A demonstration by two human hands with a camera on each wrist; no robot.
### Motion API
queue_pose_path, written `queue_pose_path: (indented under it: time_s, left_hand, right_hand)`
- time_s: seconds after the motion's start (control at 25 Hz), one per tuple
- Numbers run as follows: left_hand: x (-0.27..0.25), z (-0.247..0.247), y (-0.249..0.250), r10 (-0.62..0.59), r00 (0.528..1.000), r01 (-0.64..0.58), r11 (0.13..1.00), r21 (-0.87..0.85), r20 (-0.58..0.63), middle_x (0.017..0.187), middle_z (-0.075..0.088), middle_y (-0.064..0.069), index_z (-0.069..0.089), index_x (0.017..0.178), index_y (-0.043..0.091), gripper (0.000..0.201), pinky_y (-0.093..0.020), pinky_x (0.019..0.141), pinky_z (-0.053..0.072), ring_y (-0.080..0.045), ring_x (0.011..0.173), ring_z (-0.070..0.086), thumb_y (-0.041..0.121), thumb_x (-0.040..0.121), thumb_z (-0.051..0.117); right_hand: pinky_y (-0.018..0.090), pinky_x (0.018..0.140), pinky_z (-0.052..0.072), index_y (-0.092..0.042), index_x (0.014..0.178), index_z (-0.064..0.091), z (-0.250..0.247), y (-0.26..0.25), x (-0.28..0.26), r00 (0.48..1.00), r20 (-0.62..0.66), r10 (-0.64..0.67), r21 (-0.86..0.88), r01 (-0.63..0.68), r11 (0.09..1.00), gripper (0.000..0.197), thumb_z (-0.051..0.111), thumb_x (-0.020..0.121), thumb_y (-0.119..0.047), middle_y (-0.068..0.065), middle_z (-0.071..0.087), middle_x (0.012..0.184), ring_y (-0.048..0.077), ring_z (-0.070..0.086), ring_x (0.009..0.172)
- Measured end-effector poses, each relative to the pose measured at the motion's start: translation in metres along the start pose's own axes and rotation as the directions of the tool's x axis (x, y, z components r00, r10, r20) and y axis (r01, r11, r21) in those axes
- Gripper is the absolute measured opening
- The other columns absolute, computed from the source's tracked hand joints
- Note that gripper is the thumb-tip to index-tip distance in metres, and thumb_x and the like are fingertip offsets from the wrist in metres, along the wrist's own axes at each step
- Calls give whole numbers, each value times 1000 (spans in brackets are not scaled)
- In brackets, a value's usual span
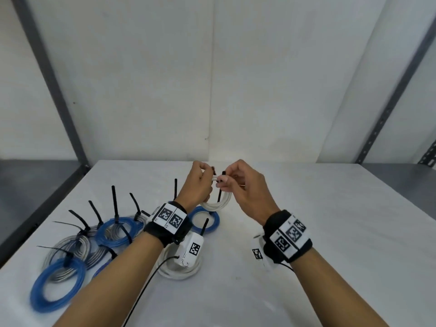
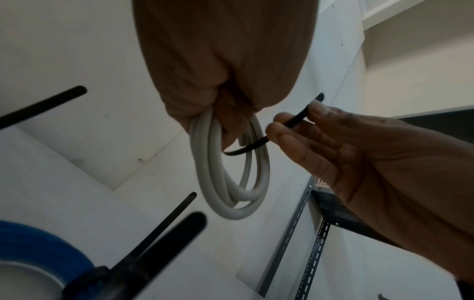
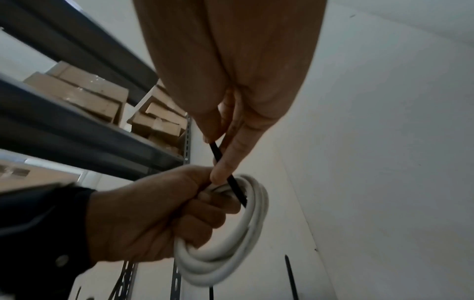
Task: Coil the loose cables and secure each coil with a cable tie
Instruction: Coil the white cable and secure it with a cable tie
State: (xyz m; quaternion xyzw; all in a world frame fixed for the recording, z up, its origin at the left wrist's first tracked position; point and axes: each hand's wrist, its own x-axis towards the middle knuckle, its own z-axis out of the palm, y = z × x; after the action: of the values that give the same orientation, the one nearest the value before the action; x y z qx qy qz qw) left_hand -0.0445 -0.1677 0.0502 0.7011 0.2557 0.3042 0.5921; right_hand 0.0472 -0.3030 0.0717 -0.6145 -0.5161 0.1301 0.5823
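white round-sheathed cable coil (image 1: pixel 218 201) held above table centre; looks light, springy, smooth, loops likely to slip apart. left hand (image 1: pixel 197 182) fisted round top of coil. right hand (image 1: pixel 240 185) pinching thin black plastic cable tie (image 2: pixel 287 125), flexible; best gripped near tip. matte white tabletop (image 1: pixel 330 244); tied blue coils (image 1: pixel 56 284) near left; grey metal shelving (image 3: pixel 77 130).

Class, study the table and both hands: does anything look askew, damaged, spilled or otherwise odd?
Nothing stands out. The left hand grips the white cable coil while the right hand pinches a black cable tie at it. The tied coils on the table overlap in a loose pile, their tie tails uncut.
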Motion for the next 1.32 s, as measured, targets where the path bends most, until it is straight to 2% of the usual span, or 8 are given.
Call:
queue_pose_path:
  time_s: [0.12,0.2,0.36,0.52,0.72,0.88,1.04,1.32]
  left_hand:
    - [3,-3,-3,1,999,-2,999,-34,-46,68,44,-4,50,116,8,20,-24,43,31,-10,45,35,15,105,35]
    - [7,-5,-4,54,995,-56,998,-24,-80,61,47,-1,57,103,4,24,-24,44,30,-12,44,35,13,105,35]
    - [15,-7,-1,191,973,-187,981,44,-131,58,53,12,54,90,1,23,-24,47,33,-6,46,40,10,105,39]
    - [13,-3,-1,367,926,-345,917,199,-91,75,62,10,58,83,14,26,-16,61,42,2,65,56,2,99,41]
    - [21,-4,-16,377,922,-357,917,178,-93,85,68,6,53,79,26,26,-20,60,42,0,65,55,10,95,39]
    - [18,-7,-21,422,902,-393,890,230,-89,84,69,-3,53,84,14,17,-25,58,43,-9,65,55,13,93,39]
    - [18,-10,-23,447,888,-410,875,258,-105,83,69,-10,54,85,9,18,-41,65,46,-34,74,60,15,92,38]
    - [18,-17,-24,433,895,-399,883,249,-102,84,69,-12,53,85,12,18,-45,69,46,-37,77,61,17,92,37]
  right_hand:
    - [37,87,61,-8,97,57,10,8,-8,997,-14,-74,-3,73,997,6,61,100,-12,8,74,97,18,75,94]
    - [38,86,61,-6,97,58,12,11,-6,998,-24,-54,79,56,995,5,61,100,-9,11,74,98,21,75,94]
    - [33,63,56,-1,97,65,8,17,7,997,-19,71,153,-68,986,7,67,95,-8,14,75,86,20,67,67]
    - [28,57,53,2,97,71,10,25,20,984,-41,172,237,-158,959,13,74,90,-9,12,73,76,17,61,58]
    - [26,58,55,5,98,72,16,36,22,978,-73,197,294,-168,941,13,71,91,-7,16,72,78,18,60,58]
    - [25,58,55,5,98,72,17,40,23,968,-82,237,299,-203,933,15,72,91,-8,17,73,78,17,61,59]
    - [25,59,54,5,99,72,20,40,26,965,-50,256,311,-229,923,16,72,91,-9,19,73,80,19,60,60]
    - [25,60,54,3,99,72,25,40,30,968,-16,251,316,-233,920,13,70,92,-9,19,72,80,19,61,61]
